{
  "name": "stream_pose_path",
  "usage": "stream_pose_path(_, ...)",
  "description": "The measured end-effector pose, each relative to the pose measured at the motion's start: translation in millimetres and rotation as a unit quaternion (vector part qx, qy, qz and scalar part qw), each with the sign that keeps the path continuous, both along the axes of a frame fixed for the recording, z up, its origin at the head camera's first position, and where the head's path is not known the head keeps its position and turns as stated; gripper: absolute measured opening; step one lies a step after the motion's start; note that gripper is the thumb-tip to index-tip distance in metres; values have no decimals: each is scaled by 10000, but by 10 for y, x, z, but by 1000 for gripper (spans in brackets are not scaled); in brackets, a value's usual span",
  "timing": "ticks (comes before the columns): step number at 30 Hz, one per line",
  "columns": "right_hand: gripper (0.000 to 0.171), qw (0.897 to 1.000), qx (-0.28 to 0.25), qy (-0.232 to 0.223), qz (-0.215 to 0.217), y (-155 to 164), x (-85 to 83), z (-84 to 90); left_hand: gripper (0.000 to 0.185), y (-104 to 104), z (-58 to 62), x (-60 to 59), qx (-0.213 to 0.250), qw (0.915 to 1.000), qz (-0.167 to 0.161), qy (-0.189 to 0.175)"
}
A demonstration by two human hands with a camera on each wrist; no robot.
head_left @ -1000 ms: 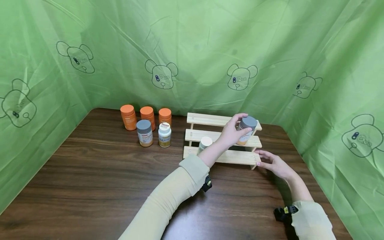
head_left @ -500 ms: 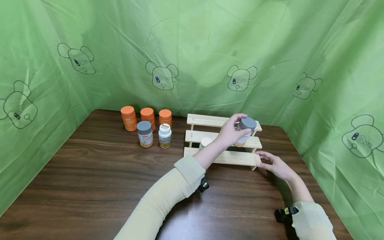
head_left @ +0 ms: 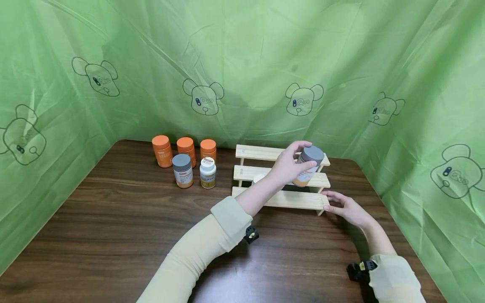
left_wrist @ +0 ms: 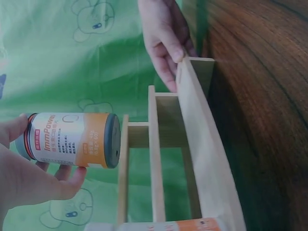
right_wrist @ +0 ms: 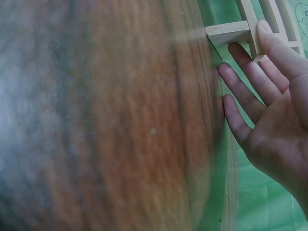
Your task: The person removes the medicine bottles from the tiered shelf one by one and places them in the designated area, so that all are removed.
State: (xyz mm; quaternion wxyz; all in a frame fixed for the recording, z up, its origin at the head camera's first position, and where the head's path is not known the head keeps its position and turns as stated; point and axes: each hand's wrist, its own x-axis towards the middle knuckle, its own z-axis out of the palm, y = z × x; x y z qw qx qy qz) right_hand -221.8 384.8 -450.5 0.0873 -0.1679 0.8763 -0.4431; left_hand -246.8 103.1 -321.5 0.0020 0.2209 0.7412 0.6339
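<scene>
My left hand grips a grey-capped bottle with a white and orange label, held tilted just above the right part of the middle step of a three-step wooden rack. In the left wrist view the bottle hangs clear of the rack's slats. My right hand rests with straight fingers against the rack's lower right corner; its fingertips touch the wood. A white-capped bottle on the rack shows partly behind my left forearm.
On the dark wooden table, left of the rack, stand three orange bottles in a back row, a grey-capped bottle and a white-capped bottle in front. Green cloth walls the table on three sides.
My left hand has lifted the grey-capped bottle slightly and tilted it more. The right hand stays at the rack's corner.
</scene>
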Motion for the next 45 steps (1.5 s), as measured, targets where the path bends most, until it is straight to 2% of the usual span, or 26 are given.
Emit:
stream_pose_path(9,51,10000,16,-5,-17,-1,3,17,53,-144,153,97,39,9999,-108,1)
stream_pose_path(15,50,10000,-33,-10,38,-5,11,27,51,-223,205,136,-256,9991,-48,344)
stream_pose_path(20,50,10000,-52,32,26,-7,9,31,51,-325,265,172,-320,9980,-75,532)
stream_pose_path(31,51,9999,-49,95,1,1,9,18,51,-548,372,234,-390,9977,-129,537)
stream_pose_path(45,51,9999,67,126,-70,5,5,-4,48,-830,504,361,-290,9965,-131,776)
